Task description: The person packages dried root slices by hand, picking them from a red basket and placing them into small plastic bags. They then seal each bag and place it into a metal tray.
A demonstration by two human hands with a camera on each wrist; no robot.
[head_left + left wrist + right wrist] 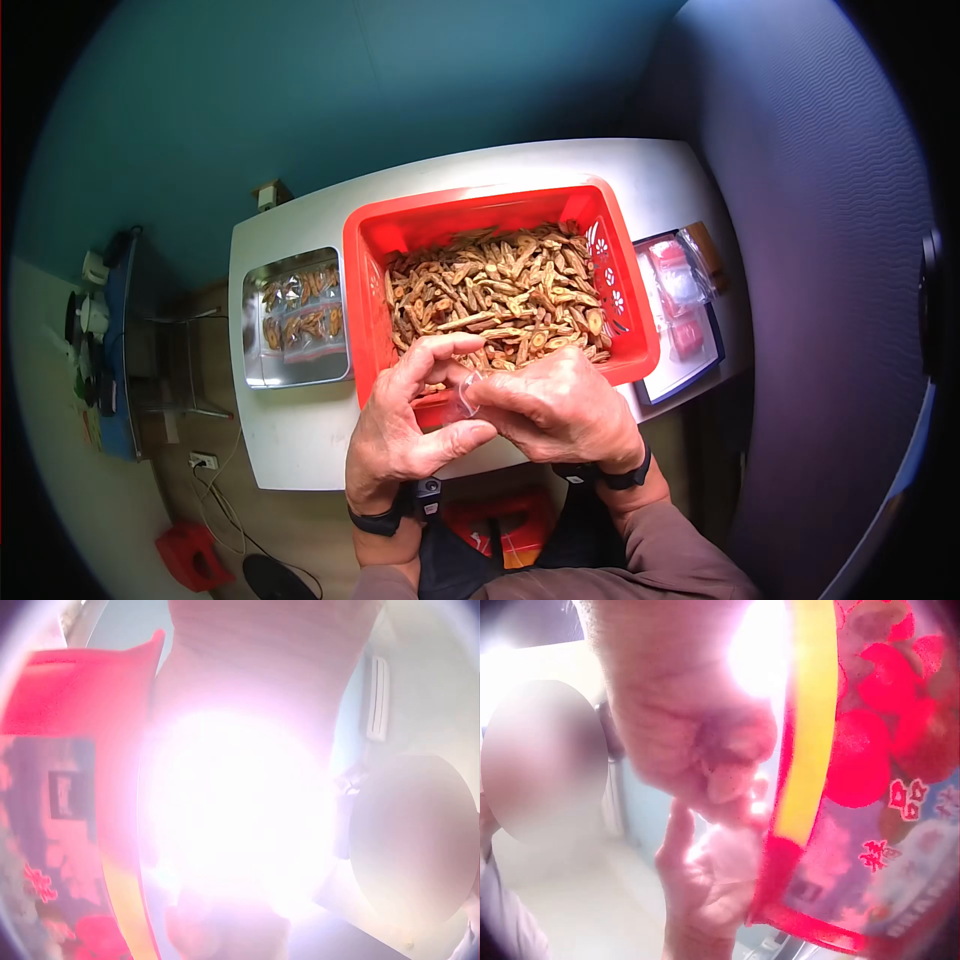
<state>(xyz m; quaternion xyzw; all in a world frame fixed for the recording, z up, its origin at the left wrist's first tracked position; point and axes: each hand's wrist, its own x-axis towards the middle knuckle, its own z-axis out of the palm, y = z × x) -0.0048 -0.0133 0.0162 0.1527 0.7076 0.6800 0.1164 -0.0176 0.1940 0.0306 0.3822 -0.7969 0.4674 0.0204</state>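
Observation:
Both hands meet at the near edge of a red basket [372, 290] full of dried brown slices [500, 295]. Between them is a small clear plastic bag [463, 395]. My left hand [420, 405] pinches it with thumb and curled fingers, and my right hand [545, 405] grips it from the other side. In the right wrist view the right hand [705, 742] is curled beside a red and yellow printed packet [840, 772]. Glare washes out most of the left wrist view; the red basket wall [67, 690] shows at its left.
A metal tray [262, 365] holding filled clear packets lies left of the basket on the white table [290, 450]. Right of the basket sits a dark-rimmed tray [712, 345] with red packets. A red object [190, 555] and cables lie on the floor at the lower left.

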